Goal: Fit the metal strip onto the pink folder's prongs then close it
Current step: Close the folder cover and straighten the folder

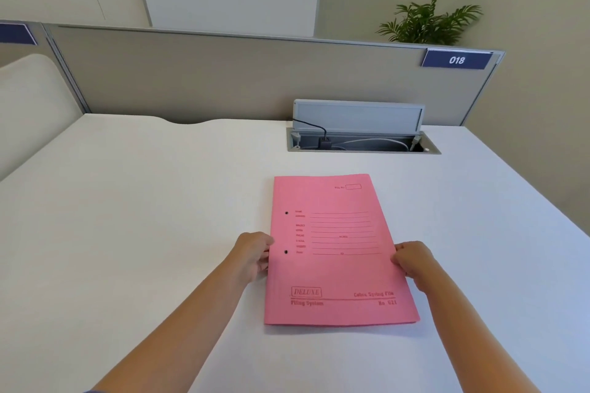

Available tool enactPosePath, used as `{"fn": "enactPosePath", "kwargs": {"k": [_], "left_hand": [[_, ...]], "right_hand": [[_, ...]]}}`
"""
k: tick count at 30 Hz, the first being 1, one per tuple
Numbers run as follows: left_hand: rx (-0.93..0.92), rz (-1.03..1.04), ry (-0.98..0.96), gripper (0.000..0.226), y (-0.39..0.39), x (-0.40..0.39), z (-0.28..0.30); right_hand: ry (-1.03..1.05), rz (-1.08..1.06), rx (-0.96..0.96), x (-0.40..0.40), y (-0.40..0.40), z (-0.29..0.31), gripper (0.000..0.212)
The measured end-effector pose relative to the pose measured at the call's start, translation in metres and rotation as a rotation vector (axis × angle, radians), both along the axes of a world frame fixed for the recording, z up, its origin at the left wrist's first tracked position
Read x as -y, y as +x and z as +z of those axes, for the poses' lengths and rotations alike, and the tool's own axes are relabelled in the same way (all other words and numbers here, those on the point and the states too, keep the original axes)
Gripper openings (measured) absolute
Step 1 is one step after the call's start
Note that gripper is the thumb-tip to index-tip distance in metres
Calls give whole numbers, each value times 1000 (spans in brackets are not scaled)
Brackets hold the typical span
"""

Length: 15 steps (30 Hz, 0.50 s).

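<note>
The pink folder (338, 252) lies closed and flat on the white desk (143, 217), printed cover up, with two small punched holes near its left edge. My left hand (253, 254) grips the folder's left edge beside the lower hole. My right hand (413, 258) holds the right edge, fingers curled under it. No metal strip or prongs show; anything inside the folder is hidden by the cover.
An open cable hatch (360, 140) with a raised grey lid and cords sits at the back of the desk, just beyond the folder. A beige partition (223, 80) with a "018" tag runs behind it. A plant (427, 16) stands past the partition.
</note>
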State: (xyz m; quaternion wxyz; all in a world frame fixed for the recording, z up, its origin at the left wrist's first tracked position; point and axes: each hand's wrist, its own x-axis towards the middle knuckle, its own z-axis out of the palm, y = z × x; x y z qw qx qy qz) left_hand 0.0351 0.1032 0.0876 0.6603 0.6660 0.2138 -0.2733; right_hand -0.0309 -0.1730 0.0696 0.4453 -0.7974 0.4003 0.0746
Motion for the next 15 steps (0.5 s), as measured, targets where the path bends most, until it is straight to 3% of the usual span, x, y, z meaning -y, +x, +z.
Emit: {"fn": "enactPosePath", "kwargs": {"k": [11, 15], "left_hand": [[124, 150, -35, 7, 64, -32, 35], [144, 197, -32, 27, 95, -39, 41]], "right_hand": [[13, 74, 129, -27, 82, 34, 33], [-45, 120, 112, -36, 126, 35, 35]]}}
